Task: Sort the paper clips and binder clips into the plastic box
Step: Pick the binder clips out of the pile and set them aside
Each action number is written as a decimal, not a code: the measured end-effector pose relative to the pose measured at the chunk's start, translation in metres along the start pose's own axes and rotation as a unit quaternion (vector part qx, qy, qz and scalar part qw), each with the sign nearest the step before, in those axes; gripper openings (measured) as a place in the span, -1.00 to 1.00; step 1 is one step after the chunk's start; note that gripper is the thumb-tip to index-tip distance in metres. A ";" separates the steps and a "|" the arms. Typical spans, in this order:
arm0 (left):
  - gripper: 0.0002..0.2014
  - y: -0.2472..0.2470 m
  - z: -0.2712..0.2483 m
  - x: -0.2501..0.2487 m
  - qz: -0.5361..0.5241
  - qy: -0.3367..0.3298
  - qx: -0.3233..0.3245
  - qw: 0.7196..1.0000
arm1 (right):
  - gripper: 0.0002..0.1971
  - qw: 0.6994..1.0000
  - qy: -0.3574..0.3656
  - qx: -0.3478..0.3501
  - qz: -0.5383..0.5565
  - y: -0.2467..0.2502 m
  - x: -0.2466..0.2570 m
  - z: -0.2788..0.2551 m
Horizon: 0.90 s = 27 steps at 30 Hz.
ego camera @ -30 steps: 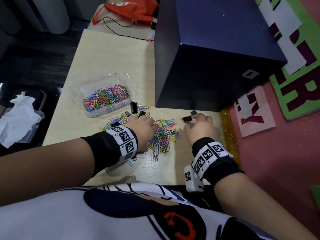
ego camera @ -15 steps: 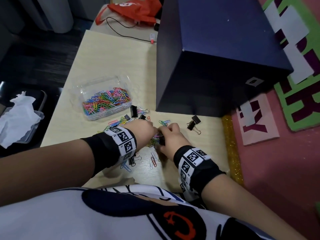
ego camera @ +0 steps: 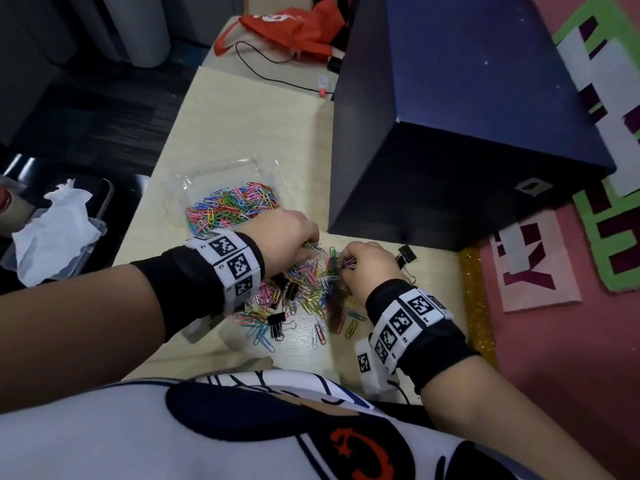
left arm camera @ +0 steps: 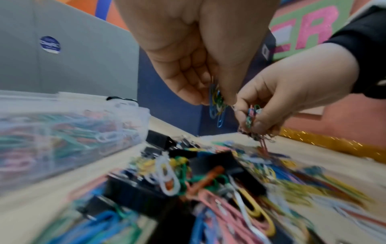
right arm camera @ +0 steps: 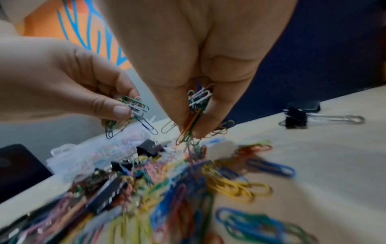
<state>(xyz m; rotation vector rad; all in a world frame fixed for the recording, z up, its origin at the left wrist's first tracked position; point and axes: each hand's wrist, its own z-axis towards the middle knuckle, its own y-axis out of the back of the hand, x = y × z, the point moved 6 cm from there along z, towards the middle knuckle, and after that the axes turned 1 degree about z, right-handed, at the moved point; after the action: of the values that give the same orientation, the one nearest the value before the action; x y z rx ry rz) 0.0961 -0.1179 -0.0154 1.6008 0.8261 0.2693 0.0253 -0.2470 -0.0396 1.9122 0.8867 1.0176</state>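
Note:
A heap of coloured paper clips [ego camera: 308, 289] mixed with black binder clips [ego camera: 277, 323] lies on the pale table. My left hand [ego camera: 304, 245] is raised just above the heap and pinches a small bunch of paper clips [left arm camera: 217, 105]. My right hand [ego camera: 346, 265] beside it pinches another bunch of paper clips [right arm camera: 194, 112], and a strand of them trails down to the heap. The clear plastic box [ego camera: 180, 188], holding many coloured paper clips [ego camera: 232, 206], stands just left of and behind my left hand. Two binder clips [ego camera: 405, 259] lie to the right of my right hand.
A big dark blue box [ego camera: 467, 116] stands at the table's back right, close behind my hands. A gold glitter strip [ego camera: 474, 299] edges the table on the right. A red bag [ego camera: 294, 26] and a black cable [ego camera: 270, 64] lie at the far end.
My right hand left the binder clips at the right and moved left onto the heap. Both hands have now lifted slightly, each with a bunch of paper clips.

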 end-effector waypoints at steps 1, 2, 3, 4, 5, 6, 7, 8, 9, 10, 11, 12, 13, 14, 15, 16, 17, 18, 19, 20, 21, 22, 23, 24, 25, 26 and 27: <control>-0.69 0.006 -0.002 0.007 -0.007 0.010 -0.014 1.000 | -0.82 1.000 0.007 0.005 -0.001 0.002 0.005 0.001; -0.69 0.011 -0.004 0.016 -0.012 0.020 -0.028 0.999 | -0.84 1.000 0.017 0.011 0.001 0.004 0.011 0.003; -0.69 0.016 -0.006 0.025 -0.018 0.032 -0.041 0.998 | -0.85 0.999 0.028 0.018 0.006 0.006 0.018 0.003; -0.70 0.020 -0.008 0.035 -0.022 0.045 -0.052 0.997 | -0.87 0.999 0.040 0.025 0.013 0.008 0.025 0.004; -0.70 0.024 -0.012 0.046 -0.025 0.060 -0.060 0.996 | -0.88 0.998 0.051 0.032 0.021 0.009 0.034 0.004; -0.70 0.028 -0.015 0.057 -0.024 0.076 -0.067 0.995 | -0.89 0.997 0.060 0.038 0.031 0.009 0.042 0.006; -0.70 0.031 -0.019 0.067 -0.020 0.091 -0.071 0.993 | -0.89 0.996 0.068 0.040 0.038 0.009 0.051 0.008; -0.70 0.034 -0.023 0.077 -0.016 0.106 -0.072 0.992 | -0.89 0.995 0.072 0.040 0.047 0.008 0.060 0.012; -0.70 0.035 -0.027 0.087 -0.013 0.120 -0.073 0.990 | -0.90 0.995 0.075 0.037 0.061 0.008 0.069 0.015; -0.70 0.035 -0.030 0.097 -0.012 0.134 -0.070 0.988 | -0.90 0.993 0.076 0.033 0.078 0.007 0.079 0.020; -0.70 0.035 -0.033 0.105 -0.013 0.147 -0.066 0.987 | -0.89 0.992 0.080 0.027 0.093 0.008 0.088 0.025; -0.69 0.033 -0.036 0.113 -0.018 0.156 -0.061 0.986 | -0.89 0.991 0.082 0.020 0.105 0.008 0.097 0.030; -0.69 0.031 -0.039 0.119 -0.024 0.162 -0.057 0.985 | -0.89 0.989 0.082 0.015 0.121 0.009 0.105 0.035; -0.68 0.030 -0.040 0.124 -0.028 0.167 -0.054 0.984 | -0.89 0.987 0.078 0.011 0.139 0.009 0.113 0.041; -0.67 0.028 -0.042 0.128 -0.032 0.171 -0.051 0.983 | -0.90 0.985 0.074 0.006 0.159 0.009 0.120 0.047; -0.67 0.028 -0.043 0.131 -0.034 0.173 -0.050 0.983 | -0.90 0.982 0.069 -0.001 0.174 0.008 0.126 0.053; -0.67 0.027 -0.043 0.133 -0.037 0.173 -0.052 0.983 | -0.89 0.980 0.065 -0.005 0.187 0.006 0.132 0.059; -0.67 0.026 -0.044 0.135 -0.041 0.172 -0.059 0.983 | -0.85 0.978 0.062 0.001 0.199 0.003 0.138 0.064; -0.69 0.026 -0.044 0.137 -0.045 0.170 -0.071 0.982 | -0.79 0.976 0.062 0.016 0.208 -0.001 0.144 0.067; -0.70 0.026 -0.044 0.138 -0.050 0.169 -0.086 0.981 | -0.70 0.975 0.059 0.037 0.211 -0.005 0.148 0.070; -0.71 0.026 -0.044 0.139 -0.057 0.168 -0.100 0.979 | -0.63 0.975 0.058 0.059 0.208 -0.010 0.151 0.072; -0.72 0.025 -0.043 0.141 -0.063 0.168 -0.110 0.978 | -0.60 0.977 0.057 0.072 0.194 -0.012 0.152 0.074; -0.72 0.023 -0.043 0.141 -0.065 0.164 -0.114 0.978 | -0.60 0.980 0.057 0.073 0.175 -0.012 0.150 0.076; -0.71 0.021 -0.041 0.140 -0.062 0.152 -0.116 0.980 | -0.62 0.985 0.057 0.063 0.150 -0.010 0.147 0.076; -0.69 0.019 -0.040 0.136 -0.056 0.132 -0.119 0.983 | -0.64 0.990 0.058 0.050 0.121 -0.008 0.144 0.077; -0.66 0.018 -0.038 0.132 -0.045 0.108 -0.117 0.986 | -0.64 0.993 0.064 0.043 0.090 -0.006 0.142 0.075; -0.62 0.015 -0.036 0.127 -0.028 0.085 -0.105 0.990 | -0.61 0.994 0.076 0.049 0.059 -0.006 0.142 0.074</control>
<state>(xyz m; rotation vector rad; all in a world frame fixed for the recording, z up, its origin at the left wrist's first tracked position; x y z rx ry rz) 0.1701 -0.0088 -0.0284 1.3681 0.9389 0.4429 0.1510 -0.1478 -0.0257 2.0087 0.9336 1.2245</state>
